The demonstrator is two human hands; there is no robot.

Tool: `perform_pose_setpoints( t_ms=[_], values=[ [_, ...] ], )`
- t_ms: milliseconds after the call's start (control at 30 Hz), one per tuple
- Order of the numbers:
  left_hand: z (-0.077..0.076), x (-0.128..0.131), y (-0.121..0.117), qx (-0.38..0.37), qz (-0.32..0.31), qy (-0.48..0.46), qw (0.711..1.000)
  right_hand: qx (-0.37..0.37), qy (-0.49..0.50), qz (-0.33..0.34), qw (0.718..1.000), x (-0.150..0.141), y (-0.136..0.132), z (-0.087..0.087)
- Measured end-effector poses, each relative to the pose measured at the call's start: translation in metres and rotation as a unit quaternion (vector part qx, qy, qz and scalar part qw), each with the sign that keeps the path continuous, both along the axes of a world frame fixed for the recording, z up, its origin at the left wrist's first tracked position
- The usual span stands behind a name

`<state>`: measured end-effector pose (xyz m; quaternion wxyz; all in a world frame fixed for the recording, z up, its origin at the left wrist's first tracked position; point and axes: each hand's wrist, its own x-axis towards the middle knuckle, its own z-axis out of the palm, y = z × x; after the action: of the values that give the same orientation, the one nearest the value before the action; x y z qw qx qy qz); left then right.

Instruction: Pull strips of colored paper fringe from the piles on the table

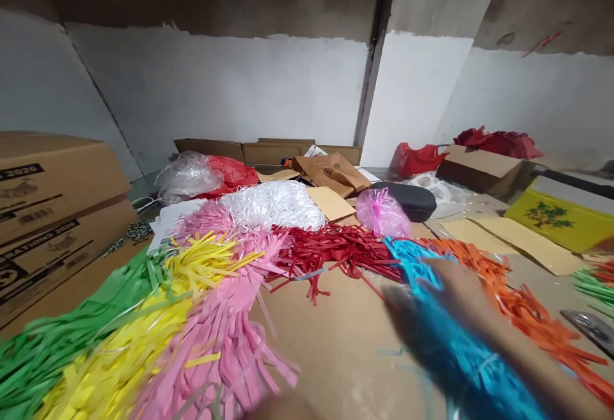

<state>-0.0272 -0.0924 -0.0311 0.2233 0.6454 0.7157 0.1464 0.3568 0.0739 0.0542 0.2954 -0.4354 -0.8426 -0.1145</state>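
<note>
My right hand (453,279) reaches in from the lower right over a long bundle of blue paper strips (480,362). It touches or overlaps the bundle near its far end; motion smears the fingers, so their grip is unclear. Part of the bundle is blurred as well. Only a blurred bit of my left hand (283,407) shows at the bottom edge, close to the pink paper strips (235,337). Orange strips (537,318) lie right of the blue ones, and dark red strips (336,250) lie across the back of the cardboard surface (326,343).
Yellow strips (125,343) and green strips (81,324) fan out at left beside stacked cardboard boxes (57,190). Behind are white shredded strips (273,204), a pink plastic bag (382,212), a black case (407,200) and a brown paper bag (333,174). A yellow box (551,215) stands right.
</note>
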Motion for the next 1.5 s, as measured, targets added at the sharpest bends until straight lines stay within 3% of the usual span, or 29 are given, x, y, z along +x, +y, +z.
perform_pose_setpoints(
  t_ms=[100,200,267,367,667,1500],
  values=[
    [0.021,-0.029,0.011,-0.013,0.074,0.137,0.988,-0.114,-0.1,0.166,0.974,-0.097,-0.034,-0.044],
    [0.039,-0.063,0.028,-0.04,0.122,0.238,0.963,-0.182,-0.133,0.274,0.935,-0.181,-0.063,-0.063],
    [0.045,-0.081,0.038,-0.063,0.132,0.26,0.955,-0.196,-0.151,0.321,0.914,-0.215,-0.072,-0.066],
    [0.044,-0.097,0.042,-0.085,0.126,0.243,0.958,-0.201,-0.173,0.354,0.897,-0.241,-0.073,-0.068],
    [0.03,-0.118,0.04,-0.087,0.129,0.112,0.982,-0.209,-0.166,0.373,0.889,-0.266,-0.073,-0.078],
    [0.003,-0.145,0.045,-0.074,0.112,-0.075,0.988,-0.208,-0.171,0.351,0.897,-0.269,-0.077,-0.078]
  ],
)
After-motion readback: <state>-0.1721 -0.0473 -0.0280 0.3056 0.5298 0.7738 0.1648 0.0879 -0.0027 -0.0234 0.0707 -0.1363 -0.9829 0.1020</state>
